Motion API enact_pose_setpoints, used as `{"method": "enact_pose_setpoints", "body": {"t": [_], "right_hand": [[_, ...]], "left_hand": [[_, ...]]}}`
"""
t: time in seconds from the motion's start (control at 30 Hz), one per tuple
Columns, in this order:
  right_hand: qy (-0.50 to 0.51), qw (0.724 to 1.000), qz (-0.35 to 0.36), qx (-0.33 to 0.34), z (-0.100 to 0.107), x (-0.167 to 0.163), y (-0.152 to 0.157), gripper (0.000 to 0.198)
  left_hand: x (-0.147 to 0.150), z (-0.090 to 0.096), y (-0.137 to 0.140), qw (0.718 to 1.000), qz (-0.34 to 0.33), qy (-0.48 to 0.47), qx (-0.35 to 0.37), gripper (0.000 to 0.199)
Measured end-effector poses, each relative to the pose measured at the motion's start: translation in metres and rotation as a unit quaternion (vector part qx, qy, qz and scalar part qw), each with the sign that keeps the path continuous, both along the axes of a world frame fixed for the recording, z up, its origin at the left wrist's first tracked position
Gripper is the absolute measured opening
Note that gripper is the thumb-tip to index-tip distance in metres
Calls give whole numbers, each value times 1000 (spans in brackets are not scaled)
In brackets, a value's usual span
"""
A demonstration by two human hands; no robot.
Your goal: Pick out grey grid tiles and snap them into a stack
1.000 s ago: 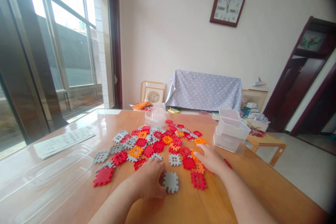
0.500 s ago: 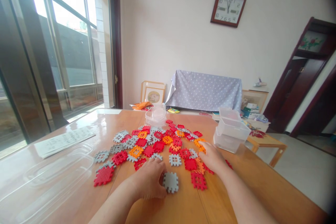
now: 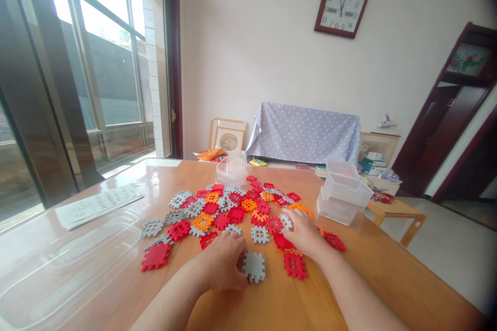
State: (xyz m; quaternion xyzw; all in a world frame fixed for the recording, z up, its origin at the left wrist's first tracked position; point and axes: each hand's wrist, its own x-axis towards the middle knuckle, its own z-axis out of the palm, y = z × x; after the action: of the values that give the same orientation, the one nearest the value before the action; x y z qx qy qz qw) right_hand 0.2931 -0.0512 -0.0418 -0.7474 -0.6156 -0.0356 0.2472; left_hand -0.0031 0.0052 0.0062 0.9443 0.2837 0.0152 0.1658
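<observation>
My left hand (image 3: pixel 225 262) rests low on the table, its thumb and fingers bent around the left edge of a solid grey interlocking tile (image 3: pixel 253 267). My right hand (image 3: pixel 303 234) reaches over the right side of a spread of toothed plastic tiles. Its fingers are apart, around a small grey window tile (image 3: pixel 286 221); whether they touch it is unclear. Under its thumb lies a solid red tile (image 3: pixel 281 241), partly covered. A red window tile (image 3: pixel 295 266) lies just below that hand. Another grey window tile (image 3: pixel 260 235) sits between both hands.
Several red, grey and orange tiles (image 3: pixel 235 214) cover the table's middle. Clear plastic boxes (image 3: pixel 340 199) stand stacked at the right, and another clear container (image 3: pixel 232 169) at the far edge. A clear lid (image 3: pixel 73 269) and a paper booklet (image 3: pixel 99 206) lie left.
My right hand has shifted left, from the orange tiles to the grey window tile, uncovering more of a red tile at the right. My left hand keeps its place by the grey tile.
</observation>
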Motion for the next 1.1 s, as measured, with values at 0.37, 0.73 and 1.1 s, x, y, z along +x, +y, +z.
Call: {"method": "enact_pose_setpoints", "body": {"t": [0.37,0.73,1.1], "right_hand": [[89,991,-69,71,25,0,-12,16],[110,989,101,6,38,-53,-30,11],[218,957,167,-93,27,-59,-29,4]], "left_hand": [[1,3,0,1000,-5,0,2,38],[0,-1,0,1000,-11,-6,4,38],[-1,1,-2,1000,-5,-3,-2,40]]}}
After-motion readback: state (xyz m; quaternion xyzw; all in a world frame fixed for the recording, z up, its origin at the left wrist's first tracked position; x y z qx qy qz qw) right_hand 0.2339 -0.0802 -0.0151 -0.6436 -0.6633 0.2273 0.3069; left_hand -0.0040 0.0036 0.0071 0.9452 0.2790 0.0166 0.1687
